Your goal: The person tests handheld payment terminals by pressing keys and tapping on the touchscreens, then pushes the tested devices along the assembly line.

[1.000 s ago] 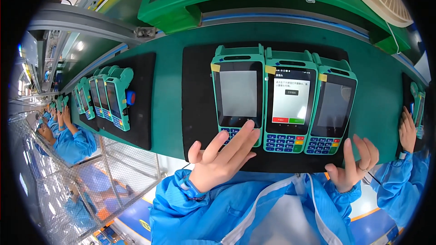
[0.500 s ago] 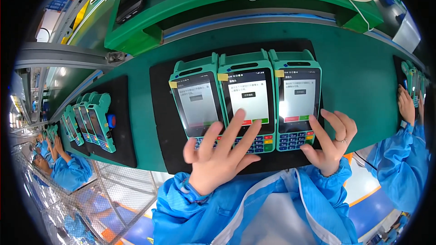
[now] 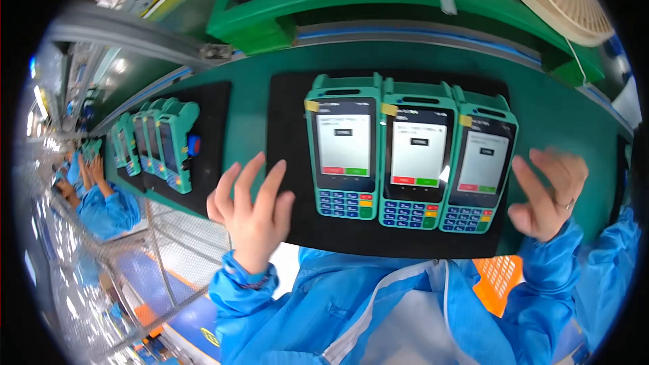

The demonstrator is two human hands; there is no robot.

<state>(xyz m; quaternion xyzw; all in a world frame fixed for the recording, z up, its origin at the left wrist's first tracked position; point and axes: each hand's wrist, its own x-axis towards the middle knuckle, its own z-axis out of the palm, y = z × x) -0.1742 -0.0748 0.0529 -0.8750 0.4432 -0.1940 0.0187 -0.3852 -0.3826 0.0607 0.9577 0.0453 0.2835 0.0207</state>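
Note:
Three green handheld payment terminals lie side by side on a black mat (image 3: 291,182), their screens lit white with a red and a green button. The left payment terminal (image 3: 343,138), middle payment terminal (image 3: 418,145) and right payment terminal (image 3: 481,162) each carry a yellow tab at the upper left corner and a blue keypad below. My left hand (image 3: 250,209) hovers over the mat's left edge, fingers spread, apart from the terminals. My right hand (image 3: 549,196), wearing a ring, is beside the right terminal with its fingers apart and bent, holding nothing.
Another group of green terminals (image 3: 162,138) stands on a second black mat to the left. Along the back runs a green shelf (image 3: 378,3) with a beige fan (image 3: 561,0) at its right. An orange basket (image 3: 499,282) is below the table edge. Co-workers in blue sit at both sides.
Both hands have come off the terminals: my left hand moved left past them, my right hand moved to the right. The view has shifted, and the terminals' screens are now uncovered.

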